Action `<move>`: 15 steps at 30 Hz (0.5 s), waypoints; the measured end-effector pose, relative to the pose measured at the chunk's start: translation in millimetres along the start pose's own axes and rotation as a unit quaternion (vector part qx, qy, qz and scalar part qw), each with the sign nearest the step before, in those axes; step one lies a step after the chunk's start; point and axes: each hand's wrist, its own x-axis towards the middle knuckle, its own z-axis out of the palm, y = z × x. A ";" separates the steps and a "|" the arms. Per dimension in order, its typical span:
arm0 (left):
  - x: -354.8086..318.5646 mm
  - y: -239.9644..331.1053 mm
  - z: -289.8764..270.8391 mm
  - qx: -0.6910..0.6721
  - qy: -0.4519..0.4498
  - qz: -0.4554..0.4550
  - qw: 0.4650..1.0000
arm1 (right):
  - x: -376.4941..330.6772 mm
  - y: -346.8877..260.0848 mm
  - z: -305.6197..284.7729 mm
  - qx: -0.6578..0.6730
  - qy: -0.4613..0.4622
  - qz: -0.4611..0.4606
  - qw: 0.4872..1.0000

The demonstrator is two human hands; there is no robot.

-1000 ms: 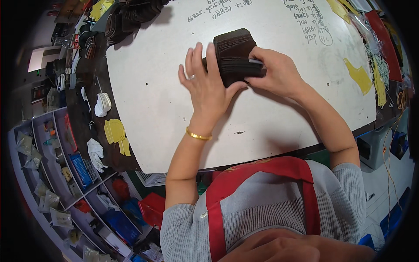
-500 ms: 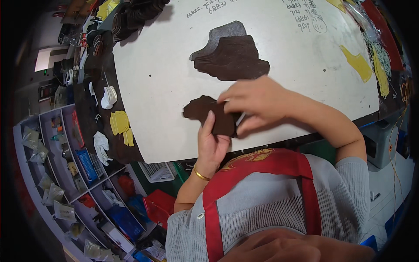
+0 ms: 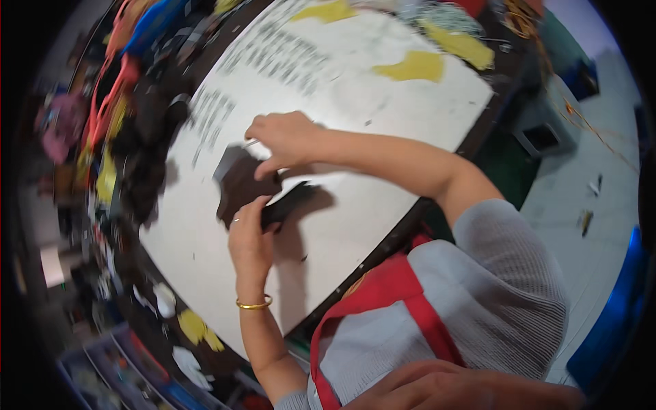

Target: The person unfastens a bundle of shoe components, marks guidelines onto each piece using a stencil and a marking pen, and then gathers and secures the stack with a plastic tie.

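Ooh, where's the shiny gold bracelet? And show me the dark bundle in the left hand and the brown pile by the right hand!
Gold bracelet (image 3: 253,307): head view, front of its band.
Dark bundle (image 3: 290,203): head view, middle of its visible part.
Brown pile (image 3: 240,180): head view, its top face.

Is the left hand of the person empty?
No, the left hand grips a dark stack between its thumb and fingers.

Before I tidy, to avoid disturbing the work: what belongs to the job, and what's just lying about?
In use:
dark bundle, in the left hand
brown pieces, by the right hand
white board beneath

Apparently lying about:
yellow pieces
pale string tangle
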 end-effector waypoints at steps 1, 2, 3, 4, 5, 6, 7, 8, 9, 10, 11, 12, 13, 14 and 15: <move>14.3 -14.6 8.3 0.023 -0.002 0.017 1.000 | -7.9 7.6 -16.6 0.001 0.006 0.037 0.999; 24.1 -20.1 12.7 0.048 -0.005 0.028 0.998 | -15.2 9.6 -30.6 0.009 0.011 0.072 0.997; 28.6 -19.1 17.0 0.042 -0.011 0.045 0.998 | -29.1 15.5 -41.6 0.002 0.019 0.088 0.996; 35.0 -14.2 18.3 0.105 0.022 0.035 0.994 | -49.5 24.7 -55.9 0.014 0.053 0.104 0.993; 37.1 -10.4 18.2 0.170 0.061 0.015 0.983 | -67.8 32.5 -70.2 0.029 0.084 0.110 0.990; 36.9 -11.3 26.0 0.166 0.060 0.024 0.984 | -91.5 41.6 -84.8 0.034 0.084 0.132 0.987; 30.8 -16.4 33.3 0.162 0.043 0.025 0.986 | -114.4 47.8 -99.4 0.043 0.084 0.150 0.984; 26.9 -19.4 38.1 0.159 0.027 0.023 0.987 | -133.2 56.7 -116.3 0.071 0.077 0.212 0.972; 23.7 -11.1 40.0 0.189 -0.019 0.007 0.982 | -152.2 67.7 -134.8 0.098 0.069 0.275 0.954; 21.7 -12.2 40.3 0.190 -0.019 0.006 0.982 | -169.5 85.6 -149.4 0.128 0.131 0.337 0.924; 21.4 -13.8 39.8 0.214 -0.034 0.008 0.976 | -192.8 113.2 -166.0 -0.001 0.199 0.332 0.922; 23.0 -14.5 38.7 0.238 -0.049 0.010 0.970 | -213.4 138.5 -195.0 -0.025 0.218 0.381 0.898; 27.1 -16.7 37.9 0.249 -0.050 0.003 0.967 | -232.0 166.9 -221.4 -0.052 0.231 0.434 0.869; 29.2 -18.7 40.0 0.251 -0.050 0.005 0.967 | -252.2 196.0 -238.2 -0.123 0.269 0.420 0.858; 29.7 -22.1 41.7 0.269 -0.031 -0.013 0.963 | -263.7 218.0 -253.2 -0.151 0.253 0.445 0.846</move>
